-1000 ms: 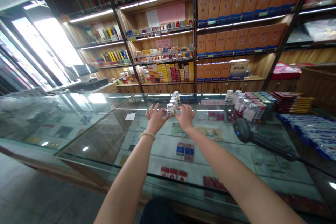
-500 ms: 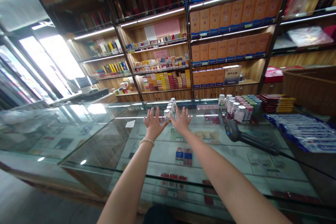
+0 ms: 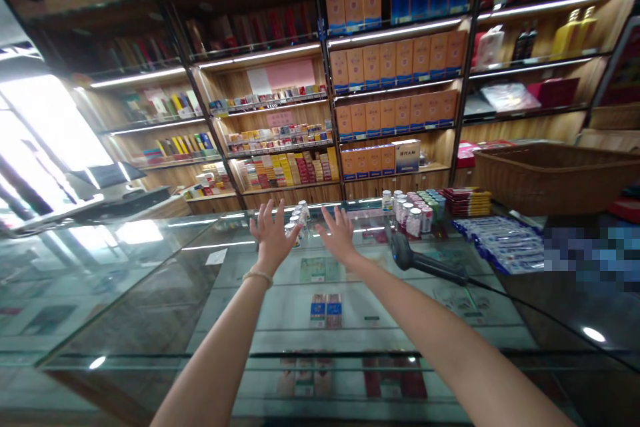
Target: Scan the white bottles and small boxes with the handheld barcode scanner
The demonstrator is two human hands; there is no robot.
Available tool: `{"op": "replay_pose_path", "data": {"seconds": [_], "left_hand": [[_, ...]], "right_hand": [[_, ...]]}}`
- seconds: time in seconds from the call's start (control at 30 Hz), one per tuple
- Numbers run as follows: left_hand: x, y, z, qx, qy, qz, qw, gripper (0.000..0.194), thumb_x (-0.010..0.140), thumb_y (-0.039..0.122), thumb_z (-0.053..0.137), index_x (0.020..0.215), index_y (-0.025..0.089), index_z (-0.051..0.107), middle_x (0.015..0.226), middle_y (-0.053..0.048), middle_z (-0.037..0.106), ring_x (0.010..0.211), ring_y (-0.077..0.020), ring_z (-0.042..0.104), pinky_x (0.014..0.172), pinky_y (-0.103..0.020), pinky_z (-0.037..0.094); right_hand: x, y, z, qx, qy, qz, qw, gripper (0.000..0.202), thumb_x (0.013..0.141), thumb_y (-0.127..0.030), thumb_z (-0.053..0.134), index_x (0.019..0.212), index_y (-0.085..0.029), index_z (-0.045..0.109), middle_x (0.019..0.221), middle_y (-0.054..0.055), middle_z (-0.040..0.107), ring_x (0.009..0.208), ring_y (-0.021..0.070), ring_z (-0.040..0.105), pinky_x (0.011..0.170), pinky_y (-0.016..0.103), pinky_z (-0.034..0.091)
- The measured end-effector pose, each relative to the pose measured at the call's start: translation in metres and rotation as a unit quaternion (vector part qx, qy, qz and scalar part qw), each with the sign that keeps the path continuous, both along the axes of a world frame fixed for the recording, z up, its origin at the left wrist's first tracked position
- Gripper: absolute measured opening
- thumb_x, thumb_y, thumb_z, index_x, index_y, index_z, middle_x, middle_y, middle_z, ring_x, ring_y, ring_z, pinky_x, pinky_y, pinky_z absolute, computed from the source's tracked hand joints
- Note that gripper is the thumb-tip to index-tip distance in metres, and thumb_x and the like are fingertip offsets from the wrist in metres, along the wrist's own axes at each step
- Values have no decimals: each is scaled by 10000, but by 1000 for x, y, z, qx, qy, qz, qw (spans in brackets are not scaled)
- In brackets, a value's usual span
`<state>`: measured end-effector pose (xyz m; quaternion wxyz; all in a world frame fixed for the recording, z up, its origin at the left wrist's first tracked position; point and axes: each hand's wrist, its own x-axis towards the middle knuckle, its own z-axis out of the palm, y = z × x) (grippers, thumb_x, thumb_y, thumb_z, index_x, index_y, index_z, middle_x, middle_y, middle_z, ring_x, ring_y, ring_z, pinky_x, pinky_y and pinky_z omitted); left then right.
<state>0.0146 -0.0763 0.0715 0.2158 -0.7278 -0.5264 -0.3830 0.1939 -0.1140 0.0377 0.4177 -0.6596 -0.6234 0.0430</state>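
Mid-frame: I log left hand (image 3: 271,241) and right hand (image 3: 340,239), fingers spread, empty, flanking white-capped jars (image 3: 299,219) on desk (image 3: 280,313).

Jar row (image 3: 297,220) — on counter (image 3: 290,297) | scanner (image 3: 430,265) — right of jar row | shelves (image 3: 440,151) behind counter

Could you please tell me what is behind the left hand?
Partly behind the left hand, a row of white-capped jars can be seen; farther back are stocked shelves. The hand covers part of the nearest jars and whatever is directly behind its palm.
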Motion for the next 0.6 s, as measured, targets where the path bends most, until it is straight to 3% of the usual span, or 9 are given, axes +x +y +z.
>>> {"op": "replay_pose_path", "data": {"seconds": [0.37,0.6], "left_hand": [[72,-29,12,-35,-31,-45,998,713,971,549,536,1590,224,396,1667,-173,332,1568,-352,239,1272,-588,134],[126,-41,24,-18,-27,-95,995,667,968,554,546,1550,239,464,1670,-154,321,1569,-344,223,1285,-558,125]], "right_hand": [[63,-30,27,37,-56,-12,998,591,1041,-476,474,1607,-341,370,1701,97,309,1578,295,231,1237,511,253],[133,-55,43,60,-102,-28,993,582,1035,-471,479,1590,-310,413,1699,116,305,1568,307,244,1228,517,255]]}}
